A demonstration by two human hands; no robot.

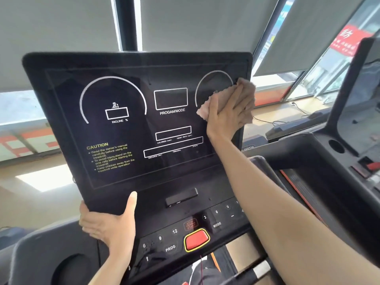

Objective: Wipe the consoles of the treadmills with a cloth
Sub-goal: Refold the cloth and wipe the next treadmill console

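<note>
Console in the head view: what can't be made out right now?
Right dial, centre: covered by the cloth and right hand.
Console, lower left edge: under the left hand gripping it.
Keypad, right end: behind the right forearm.
Neighbouring treadmill: cut off by the right edge.

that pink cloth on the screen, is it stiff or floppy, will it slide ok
Probably floppy: the cloth bunches and folds under the right hand, and its edge looks wavy. Likely light, since that flat hand alone pins it against the tilted console. It should slide easily, because the console's face looks smooth and glossy.
</note>
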